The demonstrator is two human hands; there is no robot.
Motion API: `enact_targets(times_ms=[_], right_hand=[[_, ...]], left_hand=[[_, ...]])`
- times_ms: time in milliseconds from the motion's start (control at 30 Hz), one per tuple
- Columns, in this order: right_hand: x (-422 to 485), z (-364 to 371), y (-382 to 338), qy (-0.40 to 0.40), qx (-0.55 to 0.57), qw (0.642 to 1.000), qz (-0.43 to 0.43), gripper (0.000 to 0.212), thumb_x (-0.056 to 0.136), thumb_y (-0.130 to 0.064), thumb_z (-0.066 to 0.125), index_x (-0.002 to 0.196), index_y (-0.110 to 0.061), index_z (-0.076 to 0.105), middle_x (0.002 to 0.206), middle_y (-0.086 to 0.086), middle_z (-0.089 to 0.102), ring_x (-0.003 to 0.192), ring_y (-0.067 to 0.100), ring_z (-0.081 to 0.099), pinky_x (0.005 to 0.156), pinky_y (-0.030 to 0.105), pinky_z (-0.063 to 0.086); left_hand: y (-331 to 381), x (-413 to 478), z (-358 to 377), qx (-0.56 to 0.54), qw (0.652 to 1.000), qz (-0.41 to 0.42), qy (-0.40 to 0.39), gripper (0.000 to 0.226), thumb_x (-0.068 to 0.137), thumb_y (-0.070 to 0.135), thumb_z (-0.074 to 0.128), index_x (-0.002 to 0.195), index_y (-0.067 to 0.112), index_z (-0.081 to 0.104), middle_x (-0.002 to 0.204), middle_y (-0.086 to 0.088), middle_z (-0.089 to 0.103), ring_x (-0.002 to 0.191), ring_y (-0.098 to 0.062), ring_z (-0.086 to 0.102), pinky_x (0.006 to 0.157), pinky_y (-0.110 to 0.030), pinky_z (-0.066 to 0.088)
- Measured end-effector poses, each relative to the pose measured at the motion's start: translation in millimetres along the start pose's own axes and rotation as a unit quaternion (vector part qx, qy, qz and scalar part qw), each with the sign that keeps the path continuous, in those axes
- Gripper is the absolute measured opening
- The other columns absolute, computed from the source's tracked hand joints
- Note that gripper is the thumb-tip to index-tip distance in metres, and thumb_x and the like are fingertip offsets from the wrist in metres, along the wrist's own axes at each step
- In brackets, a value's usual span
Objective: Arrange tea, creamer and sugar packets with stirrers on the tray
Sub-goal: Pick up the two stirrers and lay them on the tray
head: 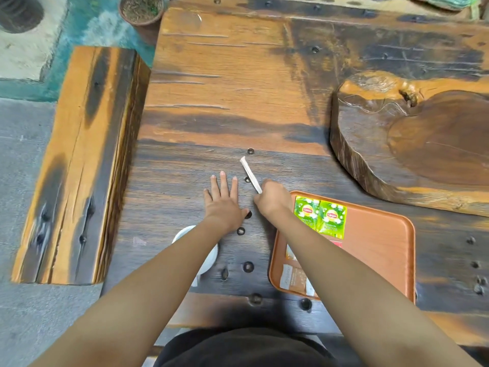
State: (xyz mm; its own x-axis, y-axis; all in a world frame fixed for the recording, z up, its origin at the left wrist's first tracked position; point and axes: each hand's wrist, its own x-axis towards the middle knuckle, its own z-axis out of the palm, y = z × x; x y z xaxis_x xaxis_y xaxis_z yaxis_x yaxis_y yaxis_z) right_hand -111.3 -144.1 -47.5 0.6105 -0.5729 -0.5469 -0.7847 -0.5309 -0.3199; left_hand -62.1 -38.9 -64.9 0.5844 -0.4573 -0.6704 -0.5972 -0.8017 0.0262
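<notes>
An orange tray (381, 250) lies on the dark wooden table at the lower right. Two green tea packets (320, 217) sit side by side at its far left corner. Brown and white packets (296, 279) lie along its left side, partly hidden by my right forearm. My right hand (272, 198) is just left of the tray's far corner, shut on a white paper-wrapped stirrer (250, 174) that points away and to the left. My left hand (225, 201) rests flat on the table with its fingers spread, holding nothing.
A white cup (207, 250) stands under my left forearm, mostly hidden. A thick carved wooden slab (412, 144) takes up the right side beyond the tray. A wooden bench (79, 160) runs along the left. A clay pot (141, 14) sits at the far left corner.
</notes>
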Motion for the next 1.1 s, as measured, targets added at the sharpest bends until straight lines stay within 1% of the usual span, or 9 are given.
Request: enact_targets(times_ms=[67, 167, 233, 300, 433, 533, 633, 767, 1100], right_hand=[[3.3, -6.8, 1.5, -0.03, 0.075, 0.997, 0.008, 0.007, 0.083, -0.017, 0.057, 0.082, -0.01, 0.059, 0.094, 0.017, 0.065, 0.094, 0.032, 0.061, 0.075, 0.031, 0.045], [1.0, -11.9, 7.6, -0.081, 0.21, 0.974, 0.007, 0.021, 0.08, -0.011, 0.062, 0.065, -0.016, 0.048, 0.077, 0.009, 0.057, 0.076, 0.024, 0.054, 0.07, 0.029, 0.039], [-4.5, -14.9, 14.4, -0.105, 0.296, 0.949, 0.005, 0.018, 0.079, -0.006, 0.064, 0.067, -0.014, 0.053, 0.066, 0.005, 0.055, 0.066, 0.02, 0.053, 0.065, 0.029, 0.043], [-12.0, -21.5, 22.2, -0.121, 0.349, 0.929, 0.007, 0.026, 0.08, 0.0, 0.063, 0.063, -0.016, 0.052, 0.06, 0.0, 0.053, 0.052, 0.009, 0.054, 0.051, 0.018, 0.044], [-24.2, -39.5, 42.3, -0.128, 0.406, 0.905, 0.005, 0.025, 0.082, 0.0, 0.062, 0.067, -0.018, 0.055, 0.063, -0.001, 0.057, 0.052, 0.004, 0.055, 0.047, 0.012, 0.043], [-31.1, -55.1, 61.8, -0.125, 0.443, 0.888, 0.005, 0.022, 0.082, 0.001, 0.064, 0.069, -0.016, 0.057, 0.055, -0.006, 0.06, 0.043, -0.002, 0.054, 0.046, 0.012, 0.042], [-40.3, -72.7, 79.8, -0.104, 0.453, 0.885, -0.002, 0.018, 0.081, -0.001, 0.065, 0.072, -0.016, 0.058, 0.06, -0.001, 0.059, 0.042, 0.0, 0.052, 0.044, 0.014, 0.04], [-56.3, -90.9, 105.6, -0.055, 0.491, 0.869, -0.007, 0.018, 0.083, -0.003, 0.064, 0.07, -0.015, 0.058, 0.065, 0.005, 0.06, 0.047, 0.008, 0.054, 0.047, 0.018, 0.041], [-103.6, -96.8, 194.7, 0.025, 0.545, 0.834, 0.076, 0.019, 0.084, 0.004, 0.059, 0.071, -0.01, 0.058, 0.055, -0.004, 0.061, 0.039, -0.005, 0.054, 0.039, 0.009, 0.042]], left_hand=[[-2.2, -1.3, -6.0, -0.056, 0.998, 0.007, 0.006, 0.076, 0.092, 0.053, 0.029, 0.149, 0.018, -0.008, 0.157, -0.014, -0.02, 0.144, -0.035, -0.018, 0.117, -0.05, -0.002], [-2.0, -4.1, -13.2, -0.138, 0.984, 0.054, 0.098, 0.058, 0.095, 0.041, 0.031, 0.147, 0.018, 0.018, 0.159, -0.01, 0.006, 0.147, -0.029, -0.004, 0.117, -0.046, -0.004], [4.0, -6.4, -15.7, -0.245, 0.953, 0.099, 0.149, 0.044, 0.096, 0.031, 0.034, 0.136, 0.014, 0.041, 0.147, -0.012, 0.039, 0.14, -0.031, 0.025, 0.116, -0.04, 0.014], [15.3, -11.8, -22.6, -0.405, 0.896, 0.096, 0.151, 0.034, 0.094, 0.028, 0.038, 0.117, 0.013, 0.058, 0.116, -0.01, 0.065, 0.112, -0.028, 0.054, 0.095, -0.032, 0.038], [44.7, -23.0, -39.9, -0.62, 0.78, 0.038, 0.082, 0.022, 0.09, 0.017, 0.055, 0.107, 0.006, 0.061, 0.084, 0.001, 0.064, 0.074, -0.008, 0.058, 0.072, -0.014, 0.046], [67.3, -26.9, -48.0, -0.68, 0.73, 0.049, 0.052, 0.013, 0.087, 0.007, 0.057, 0.1, 0.006, 0.061, 0.076, 0.0, 0.063, 0.07, -0.011, 0.058, 0.07, -0.021, 0.051], [89.8, -34.0, -58.0, -0.701, 0.71, 0.065, 0.029, 0.009, 0.088, 0.003, 0.055, 0.089, 0.01, 0.06, 0.074, -0.001, 0.061, 0.066, -0.009, 0.058, 0.056, -0.01, 0.049], [118.6, -46.2, -66.3, -0.727, 0.68, 0.09, 0.001, 0.018, 0.087, -0.001, 0.055, 0.076, 0.013, 0.059, 0.069, -0.001, 0.062, 0.049, 0.001, 0.061, 0.052, -0.011, 0.051], [169.9, -72.7, -49.8, -0.688, 0.718, 0.096, -0.05, 0.01, 0.087, 0.009, 0.059, 0.083, 0.017, 0.062, 0.079, 0.0, 0.06, 0.069, -0.011, 0.058, 0.062, -0.021, 0.053]])
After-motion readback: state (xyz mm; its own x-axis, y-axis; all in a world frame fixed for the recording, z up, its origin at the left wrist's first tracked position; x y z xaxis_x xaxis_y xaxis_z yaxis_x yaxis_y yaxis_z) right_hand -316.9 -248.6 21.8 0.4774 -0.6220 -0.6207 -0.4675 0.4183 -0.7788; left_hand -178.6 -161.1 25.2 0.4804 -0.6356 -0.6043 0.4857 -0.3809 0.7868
